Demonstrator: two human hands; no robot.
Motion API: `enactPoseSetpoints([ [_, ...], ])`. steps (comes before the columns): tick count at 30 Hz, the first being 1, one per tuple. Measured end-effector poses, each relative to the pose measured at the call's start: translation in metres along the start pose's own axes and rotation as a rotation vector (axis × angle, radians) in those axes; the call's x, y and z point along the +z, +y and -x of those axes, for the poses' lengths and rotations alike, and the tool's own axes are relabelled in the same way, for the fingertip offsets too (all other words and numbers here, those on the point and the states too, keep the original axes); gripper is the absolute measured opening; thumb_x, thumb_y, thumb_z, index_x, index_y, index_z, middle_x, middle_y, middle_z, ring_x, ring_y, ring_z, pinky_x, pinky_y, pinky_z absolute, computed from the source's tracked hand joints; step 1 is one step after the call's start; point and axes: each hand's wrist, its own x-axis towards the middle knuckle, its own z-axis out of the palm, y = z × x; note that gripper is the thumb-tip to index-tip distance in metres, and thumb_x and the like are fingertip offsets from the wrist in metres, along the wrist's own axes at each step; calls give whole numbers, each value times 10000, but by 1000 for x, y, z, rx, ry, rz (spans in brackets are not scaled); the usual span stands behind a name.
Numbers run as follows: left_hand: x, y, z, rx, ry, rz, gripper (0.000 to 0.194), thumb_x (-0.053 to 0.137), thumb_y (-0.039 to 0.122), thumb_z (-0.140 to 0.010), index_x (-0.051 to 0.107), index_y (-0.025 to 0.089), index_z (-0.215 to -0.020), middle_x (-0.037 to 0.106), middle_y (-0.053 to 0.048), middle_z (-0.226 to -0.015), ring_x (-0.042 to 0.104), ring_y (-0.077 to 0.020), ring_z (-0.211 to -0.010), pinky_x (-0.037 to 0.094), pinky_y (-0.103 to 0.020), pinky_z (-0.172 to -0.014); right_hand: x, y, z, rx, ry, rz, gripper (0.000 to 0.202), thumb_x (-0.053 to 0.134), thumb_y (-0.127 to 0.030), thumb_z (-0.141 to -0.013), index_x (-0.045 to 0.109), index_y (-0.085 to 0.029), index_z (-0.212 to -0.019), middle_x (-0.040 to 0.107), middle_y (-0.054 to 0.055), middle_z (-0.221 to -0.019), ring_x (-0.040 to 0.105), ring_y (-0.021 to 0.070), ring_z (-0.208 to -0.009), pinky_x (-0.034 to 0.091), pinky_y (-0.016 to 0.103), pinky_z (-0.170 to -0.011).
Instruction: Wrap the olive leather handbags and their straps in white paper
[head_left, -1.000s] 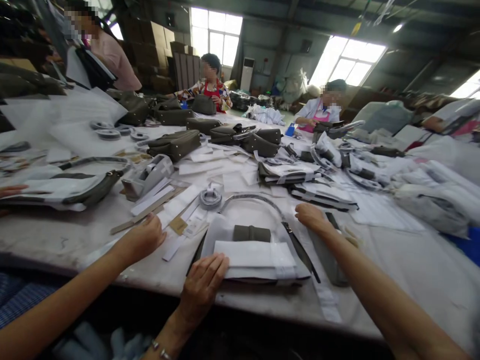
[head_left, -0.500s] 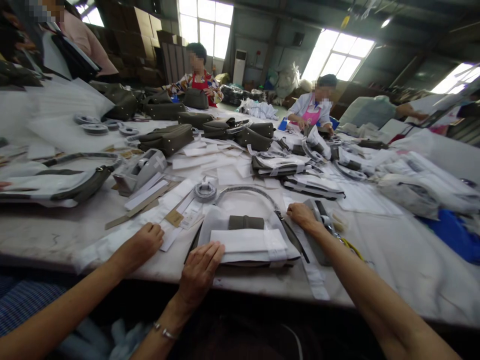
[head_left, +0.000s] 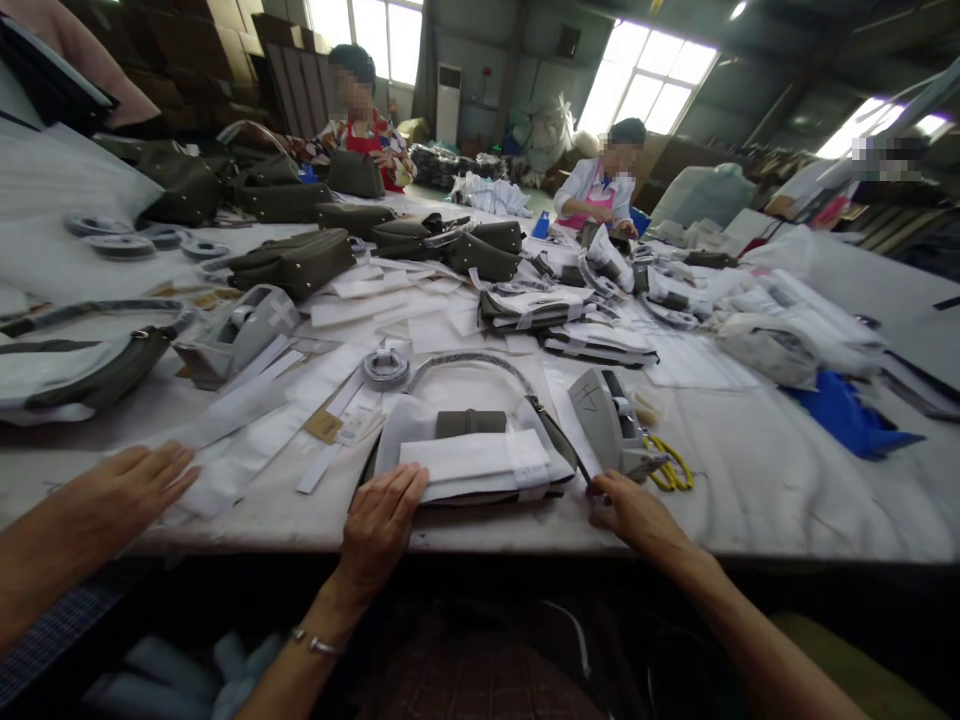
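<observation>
My left hand (head_left: 382,510) lies on the near left corner of a bag (head_left: 472,422), with its fingers side by side on the edge of a folded white sheet (head_left: 465,455). My thumb is hidden, so I cannot tell if I am gripping the bag. A shiny bracelet (head_left: 319,645) is on my left wrist. My right hand (head_left: 637,510) has bent fingers, with the tips at the low end of a dark strap (head_left: 559,435). I cannot tell if they pinch it. The bag lies flat on the table (head_left: 780,500), right in front of me, with its wrapped handle (head_left: 495,358) curving away from me.

Off to my left is another person's hand (head_left: 142,480), with its fingers spread. Just past my right hand are a grey tape holder (head_left: 592,405) and some yellow loops (head_left: 682,460). A brown tag (head_left: 324,424) and a grey ring (head_left: 385,368) are left of the bag.

Farther back, two wrapped bags (head_left: 536,310) lie near each other, and a dark green bag (head_left: 292,265) sits to the left. Past them are a person in a red apron (head_left: 360,142) and a person in a pink apron (head_left: 592,202). Behind them are big bright windows (head_left: 649,85).
</observation>
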Motion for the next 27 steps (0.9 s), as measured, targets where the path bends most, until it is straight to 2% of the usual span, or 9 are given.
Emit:
enactPoseSetpoints([
  [2,0,0,0,7,-1,-2,441,441,13,-897,557,176,-1291,699,-86,-1170,634,-216,-1114,453,-361,-964,12,7,-1,2,30,-62,116,625,-277,-764,696,-210,-826,688,45,-901,649,215,-848,462,305,-773],
  [4,0,-1,-1,11,3,-8,430,444,17,-900,557,173,-1284,698,-87,-1171,636,-221,-1108,455,-361,-956,18,15,-3,-14,64,-143,142,599,-327,-784,677,-210,-764,679,40,-839,642,213,-821,461,310,-766],
  [7,0,-1,-1,12,4,-19,432,441,7,-899,552,168,-1285,697,-92,-1174,639,-225,-1102,459,-363,-948,18,22,-4,-60,95,-227,210,562,-385,-805,674,-211,-768,684,46,-831,636,218,-814,463,329,-775],
  [14,2,-2,3,12,8,-12,490,448,15,-892,520,189,-1344,693,-95,-1187,643,-227,-1113,467,-370,-949,-3,24,-3,-136,237,-204,296,502,-459,-867,662,-227,-780,686,62,-833,632,234,-790,466,375,-776],
  [16,4,-2,4,6,0,-8,497,452,19,-891,517,193,-1352,690,-91,-1200,638,-228,-1126,465,-372,-957,-14,21,0,-159,298,-192,294,492,-459,-888,654,-227,-806,695,74,-887,638,245,-835,467,387,-807],
  [18,5,-3,6,-2,-10,-6,496,451,14,-889,522,190,-1347,691,-87,-1200,632,-226,-1138,462,-369,-964,-27,10,7,-170,299,-209,282,488,-455,-905,648,-229,-854,709,88,-982,646,258,-912,464,393,-850],
  [20,4,-2,7,-9,-14,-5,493,436,4,-887,532,190,-1334,694,-83,-1192,632,-219,-1138,460,-366,-966,-38,-11,17,-175,183,-239,290,465,-463,-931,644,-235,-919,715,90,-1036,652,261,-947,465,381,-843],
  [22,3,-1,6,-9,-8,-4,492,411,-2,-887,545,193,-1318,698,-80,-1180,634,-212,-1133,459,-363,-966,-45,-45,29,-216,-25,-263,311,427,-471,-963,634,-239,-962,719,77,-994,656,243,-904,463,348,-792],
  [27,2,1,4,-20,15,0,449,411,7,-903,562,172,-1292,701,-87,-1168,632,-210,-1127,463,-354,-960,-41,-152,51,-528,-589,-405,241,472,-394,-971,610,-206,-910,656,11,-820,576,146,-733,416,239,-666],
])
